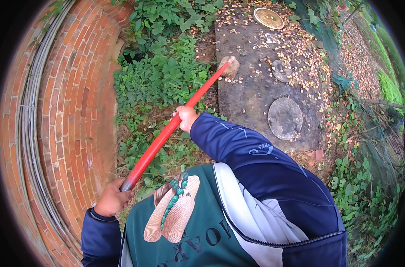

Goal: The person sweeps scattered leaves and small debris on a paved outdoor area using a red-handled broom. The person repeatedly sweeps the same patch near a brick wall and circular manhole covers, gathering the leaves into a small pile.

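Note:
A long red pole runs slantwise across the view, its paint worn to grey at the near end. My left hand grips that worn end low at the left. Farther up the shaft, my right hand is closed around it. The pole's far tip appears over a tan stone or block at the left edge of a dark slab; I cannot tell whether they touch. Low green plants grow beneath and left of the shaft.
A brick wall with bundled cables rises at the left. Round covers and a smaller disc sit on the slab among scattered small fallen fruits. Green netting and vines line the right.

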The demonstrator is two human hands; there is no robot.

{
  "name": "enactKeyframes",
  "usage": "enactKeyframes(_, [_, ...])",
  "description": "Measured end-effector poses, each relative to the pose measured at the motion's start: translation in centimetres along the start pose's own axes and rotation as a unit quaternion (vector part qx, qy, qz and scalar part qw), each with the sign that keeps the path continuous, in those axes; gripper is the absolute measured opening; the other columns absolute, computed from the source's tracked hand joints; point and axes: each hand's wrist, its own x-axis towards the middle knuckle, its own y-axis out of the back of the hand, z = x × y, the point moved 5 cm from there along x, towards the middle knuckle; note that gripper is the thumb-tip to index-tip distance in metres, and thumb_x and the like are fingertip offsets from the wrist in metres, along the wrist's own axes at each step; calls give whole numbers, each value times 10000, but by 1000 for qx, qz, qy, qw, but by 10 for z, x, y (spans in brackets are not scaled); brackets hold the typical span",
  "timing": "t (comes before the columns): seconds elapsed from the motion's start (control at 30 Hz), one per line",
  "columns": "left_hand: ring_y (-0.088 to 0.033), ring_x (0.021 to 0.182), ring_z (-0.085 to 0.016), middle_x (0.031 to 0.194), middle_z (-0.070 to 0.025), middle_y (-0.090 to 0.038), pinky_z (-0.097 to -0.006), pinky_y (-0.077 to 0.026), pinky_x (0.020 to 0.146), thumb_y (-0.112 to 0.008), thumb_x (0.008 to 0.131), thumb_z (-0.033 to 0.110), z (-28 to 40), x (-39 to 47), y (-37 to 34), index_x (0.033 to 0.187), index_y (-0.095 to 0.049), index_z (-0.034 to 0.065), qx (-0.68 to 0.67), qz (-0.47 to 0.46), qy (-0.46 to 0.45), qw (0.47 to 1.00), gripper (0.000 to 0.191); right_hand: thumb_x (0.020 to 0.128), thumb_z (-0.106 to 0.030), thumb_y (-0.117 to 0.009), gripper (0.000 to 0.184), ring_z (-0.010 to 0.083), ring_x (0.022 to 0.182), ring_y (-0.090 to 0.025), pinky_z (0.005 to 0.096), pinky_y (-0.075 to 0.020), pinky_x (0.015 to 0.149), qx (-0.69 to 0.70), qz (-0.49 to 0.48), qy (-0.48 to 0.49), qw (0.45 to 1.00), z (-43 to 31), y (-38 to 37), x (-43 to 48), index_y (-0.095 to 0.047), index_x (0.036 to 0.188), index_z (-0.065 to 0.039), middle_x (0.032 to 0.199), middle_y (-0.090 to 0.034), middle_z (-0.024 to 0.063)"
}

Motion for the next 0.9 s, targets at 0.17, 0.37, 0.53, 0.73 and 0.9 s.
enactKeyframes(0.17, [-475, 485, -71, 673, -4, -528, -231, -380, 432, -593, 797, 5, -33, -21, 9, 980, -555, -8, -26, 20, 32, 999, 188, 881, -29, -492, 145, 224, 696, -502, 486, -499, 681, -21, 7, -23, 999, 31, -19, -28, -420, 1007, -28, 864, -461, 95])
enactKeyframes(0.37, [-466, 640, -61, 742, 17, -508, -227, -404, 557, -595, 784, -34, -46, -25, -4, 991, -568, -29, 5, 48, -57, 997, 209, 887, -40, -489, 136, 223, 680, -502, 501, -496, 695, -37, -9, -20, 999, 45, -13, -16, -433, 1009, -24, 847, -470, 92])
enactKeyframes(0.53, [-460, 680, -66, 780, 12, -517, -232, -412, 598, -605, 784, -20, -45, 19, -29, 1012, -576, -31, -29, 21, -95, 995, 230, 879, -33, -499, 152, 226, 667, -516, 479, -506, 640, -44, 36, 18, 998, -2, 14, 8, -438, 1018, -21, 837, -476, 96])
enactKeyframes(0.73, [-455, 592, -54, 696, 26, -486, -232, -385, 522, -637, 807, 46, 40, 87, -79, 1054, -554, -12, -3, -52, -108, 993, 268, 846, -1, -509, 178, 233, 627, -511, 440, -482, 580, -47, 92, 86, 991, -129, 62, 35, -455, 1016, -8, 808, -487, 106])
enactKeyframes(0.9, [-453, 448, -47, 624, 35, -487, -200, -350, 363, -585, 833, 51, 130, 146, -129, 983, -534, 26, -81, -111, -59, 989, 161, 814, 50, -540, 256, 208, 579, -506, 446, -479, 538, -15, 68, 139, 988, -248, 84, 39, -402, 1017, -22, 765, -483, 96])
